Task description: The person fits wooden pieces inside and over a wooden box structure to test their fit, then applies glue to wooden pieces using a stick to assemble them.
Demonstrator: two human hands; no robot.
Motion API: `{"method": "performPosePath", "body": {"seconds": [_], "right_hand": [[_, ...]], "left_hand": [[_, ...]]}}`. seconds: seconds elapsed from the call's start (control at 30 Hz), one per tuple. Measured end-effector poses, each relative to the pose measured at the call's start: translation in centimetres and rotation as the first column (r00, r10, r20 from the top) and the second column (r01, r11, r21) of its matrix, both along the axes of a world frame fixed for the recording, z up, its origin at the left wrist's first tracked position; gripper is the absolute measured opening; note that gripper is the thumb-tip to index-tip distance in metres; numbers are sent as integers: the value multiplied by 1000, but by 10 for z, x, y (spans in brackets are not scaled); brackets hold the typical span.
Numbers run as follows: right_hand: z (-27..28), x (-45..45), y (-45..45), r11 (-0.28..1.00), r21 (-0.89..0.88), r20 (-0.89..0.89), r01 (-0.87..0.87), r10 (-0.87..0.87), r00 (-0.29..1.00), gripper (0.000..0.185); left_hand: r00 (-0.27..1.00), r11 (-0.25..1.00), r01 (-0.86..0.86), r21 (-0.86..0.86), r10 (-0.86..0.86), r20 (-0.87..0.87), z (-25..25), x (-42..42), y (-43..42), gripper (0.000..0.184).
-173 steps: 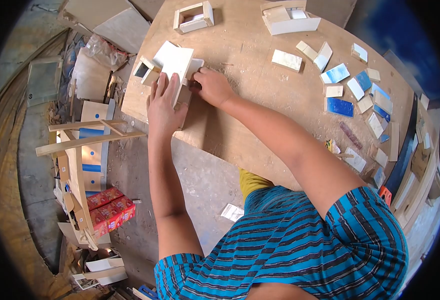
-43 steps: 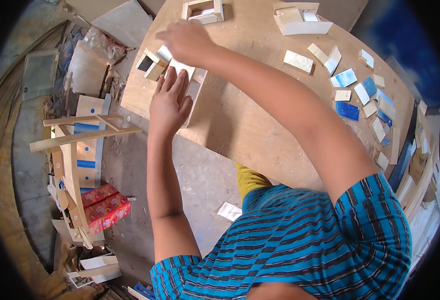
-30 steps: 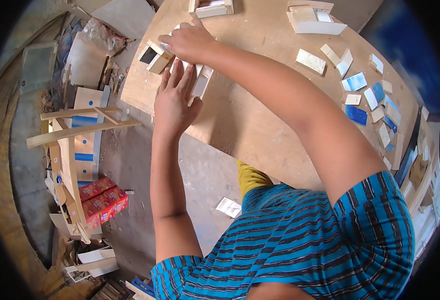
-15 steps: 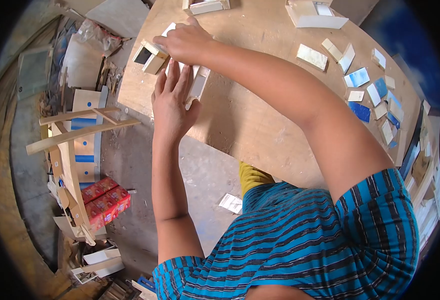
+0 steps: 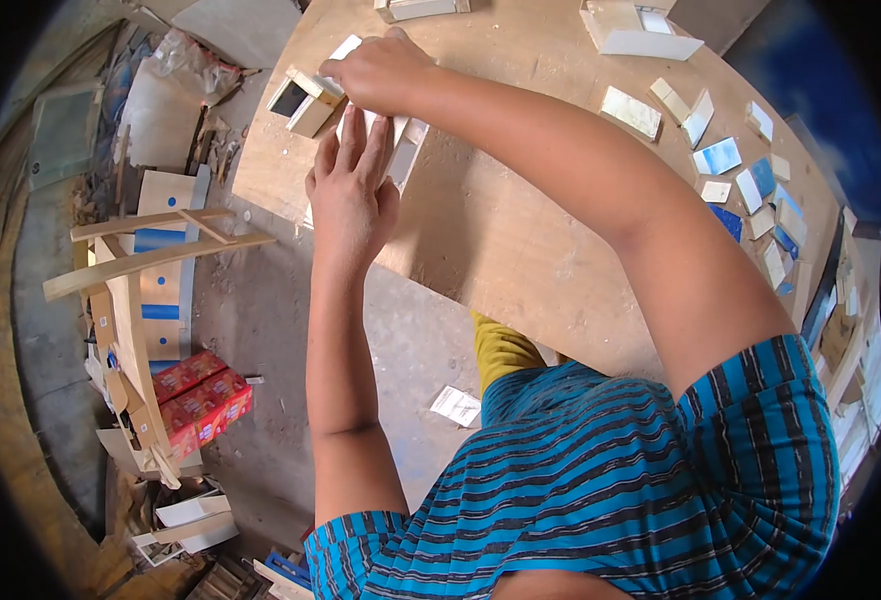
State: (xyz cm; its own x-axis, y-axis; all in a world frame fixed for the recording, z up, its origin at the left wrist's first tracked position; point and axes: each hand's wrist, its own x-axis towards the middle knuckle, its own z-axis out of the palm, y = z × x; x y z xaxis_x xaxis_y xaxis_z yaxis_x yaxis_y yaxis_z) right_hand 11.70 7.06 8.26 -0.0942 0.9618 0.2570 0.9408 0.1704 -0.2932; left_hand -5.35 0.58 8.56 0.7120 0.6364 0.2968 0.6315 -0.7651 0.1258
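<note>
On the plywood tabletop lies a small white-panelled wooden piece with a raised edge, largely covered by my hands. My left hand reaches over it with its fingers stretched forward, the fingertips touching its surface. Just beyond, my right hand is closed at the far end of the piece, fingers curled down. Whatever those fingers grip is hidden beneath them. Left of my right hand, a small wooden block with a dark opening or face stands close to its knuckles.
Several white and blue offcuts are scattered over the right side of the plywood table. Box-like wooden pieces lie along its far edge. A wooden frame and red packages stand on the left.
My left hand has drawn slightly back, its thumb now nearer the fingers. My right hand stays closed at the piece's far end. The view has shifted slightly.
</note>
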Motion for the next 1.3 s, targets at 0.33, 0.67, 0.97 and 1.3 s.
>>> {"method": "performPosePath", "body": {"seconds": [0.33,0.67,0.97,1.3], "right_hand": [[-1,1,2,1000,-27,-1,-2,2,1000,34],[43,65,-11,818,452,-384,356,-182,905,41],[23,140,-107,866,219,-391,449,-344,854,41],[51,168,-152,874,266,-122,407,-388,913,40]], "left_hand": [[1000,1000,13,-10,-13,-18,-2,-1,1,78],[987,972,119,-205,-94,127,3,-12,16,64],[974,920,-29,-390,114,196,22,47,70,66],[895,867,-444,-225,420,-150,-9,82,107,79]]}}
